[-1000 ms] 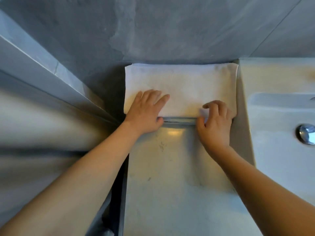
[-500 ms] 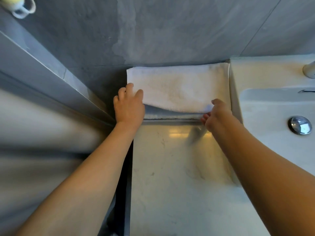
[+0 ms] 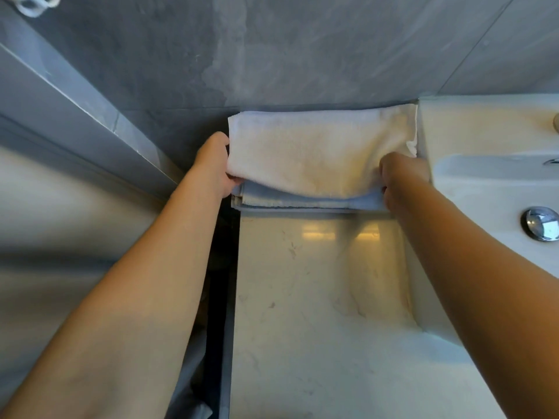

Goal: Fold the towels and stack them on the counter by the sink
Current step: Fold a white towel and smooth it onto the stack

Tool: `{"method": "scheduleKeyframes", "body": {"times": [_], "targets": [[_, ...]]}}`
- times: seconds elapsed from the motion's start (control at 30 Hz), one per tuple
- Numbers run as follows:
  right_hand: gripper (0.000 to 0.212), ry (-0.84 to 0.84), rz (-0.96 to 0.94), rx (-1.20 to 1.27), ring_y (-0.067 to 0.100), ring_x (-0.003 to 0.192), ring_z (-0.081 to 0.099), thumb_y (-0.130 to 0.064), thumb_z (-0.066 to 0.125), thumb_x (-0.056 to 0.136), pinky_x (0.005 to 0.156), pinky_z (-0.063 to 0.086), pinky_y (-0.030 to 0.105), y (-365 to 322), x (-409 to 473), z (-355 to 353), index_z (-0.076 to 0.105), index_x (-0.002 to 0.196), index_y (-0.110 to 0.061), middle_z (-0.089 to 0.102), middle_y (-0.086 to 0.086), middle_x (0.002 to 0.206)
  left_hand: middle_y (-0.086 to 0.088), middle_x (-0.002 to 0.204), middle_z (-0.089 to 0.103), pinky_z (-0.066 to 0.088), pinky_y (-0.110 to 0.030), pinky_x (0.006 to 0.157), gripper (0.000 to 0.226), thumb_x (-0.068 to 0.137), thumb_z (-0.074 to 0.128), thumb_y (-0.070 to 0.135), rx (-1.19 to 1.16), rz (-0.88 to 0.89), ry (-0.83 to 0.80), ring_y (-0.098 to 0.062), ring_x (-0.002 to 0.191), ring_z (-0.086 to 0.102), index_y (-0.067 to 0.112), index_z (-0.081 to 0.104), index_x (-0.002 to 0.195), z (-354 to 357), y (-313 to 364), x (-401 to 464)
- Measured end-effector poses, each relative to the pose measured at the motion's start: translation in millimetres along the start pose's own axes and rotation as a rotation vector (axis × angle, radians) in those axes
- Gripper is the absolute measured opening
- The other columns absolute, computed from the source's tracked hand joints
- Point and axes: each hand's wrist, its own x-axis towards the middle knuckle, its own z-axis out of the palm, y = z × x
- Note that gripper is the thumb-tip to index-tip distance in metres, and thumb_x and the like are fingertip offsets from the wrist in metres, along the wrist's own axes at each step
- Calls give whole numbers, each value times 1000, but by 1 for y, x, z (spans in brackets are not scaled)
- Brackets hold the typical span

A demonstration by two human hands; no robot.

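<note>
We find no readable text, label, brand, number or sign anywhere in frame. White towel at centre, pale counter below it, sink at right edge, grey wall across top: all unmarked.

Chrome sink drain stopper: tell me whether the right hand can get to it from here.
Probably yes: the chrome sink drain stopper lies uncovered just beside the right hand, though that hand grips the white folded towel.
</note>
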Motion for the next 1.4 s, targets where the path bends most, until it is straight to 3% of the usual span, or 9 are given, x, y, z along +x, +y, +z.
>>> {"method": "scheduleKeyframes", "body": {"times": [0.1, 0.17, 0.3, 0.47, 0.63, 0.73, 0.87, 1.17, 1.4], "targets": [[70, -11, 26, -2, 25, 86, 66, -38, 71, 59, 74, 56, 38, -14, 8, 1, 52, 124, -18, 65, 7, 104, -8, 113, 66, 54, -45, 95, 7, 99, 54, 24, 148, -28, 37, -26, 105, 65, 18, 54, 95, 2, 9, 5], [55, -78, 39, -59, 23, 79, 68, -48, 72, 68, 70, 56, 34, -25, 11, 3, 57, 112, -19, 68, 6, 94, -6, 102, 63, 53, -43, 96, 14, 99, 56, 24, 255, -7, 71, -24, 100, 64, 19, 49, 88, 8, 16, 10], [12, -99, 12, -314, 22, 81, 59, -17, 50, 93, 76, 53, 34, -43, 16, 6, 52, 100, -8, 57, 12, 91, -6, 94, 60, 51, -41, 96, 19, 98, 56, 25, 548, 41, 36, -23, 90, 61, 18, 46, 85, 25, 26, 12], [44, -90, -51, -452, 30, 106, 48, -9, 43, 89, 98, 42, 43, -57, 37, 8, 47, 133, -5, 48, 12, 112, -4, 83, 51, 42, -26, 64, 18, 100, 44, 15, 635, 166, 100, -17, 71, 49, 13, 47, 82, 34, 25, 34], [33, -40, -56, -529, 33, 83, 58, -30, 59, 91, 67, 55, 38, -53, 38, 19, 48, 114, -9, 53, 16, 103, 1, 78, 45, 39, -20, 61, 27, 101, 42, 13, 722, 326, 140, -10, 66, 43, 20, 41, 74, 34, 23, 41], [23, -2, -134, -626, 37, 94, 60, -16, 57, 90, 83, 56, 44, -45, 41, 5, 50, 111, -7, 54, 17, 103, -6, 107, 63, 51, -33, 87, 16, 100, 44, 21, 681, 334, 78, -20, 93, 61, 16, 59, 103, 23, 20, 31], [36, -34, -339, -717, 31, 101, 53, -11, 52, 89, 89, 46, 39, -34, 26, -24, 53, 125, -6, 55, 13, 109, -2, 119, 62, 51, -46, 93, 43, 94, 48, 37, 593, 383, 125, -22, 104, 61, 18, 50, 132, 18, 4, -2], [19, -246, -475, -479, 18, 75, 54, -22, 48, 83, 64, 40, 29, 6, -64, -75, 58, 97, -13, 58, 2, 83, 16, 86, 40, 32, -24, 57, 35, 101, 44, 38, 791, 622, 274, -7, 74, 47, 14, 46, 126, 28, -56, -115], [9, -237, -441, -413, 24, 79, 63, -26, 61, 78, 77, 51, 37, 24, -74, -171, 60, 79, -17, 64, 5, 79, 11, 80, 41, 30, -28, 55, 29, 98, 44, 36, 883, 711, 264, -9, 67, 43, 11, 49, 111, 59, -94, -194]]}}
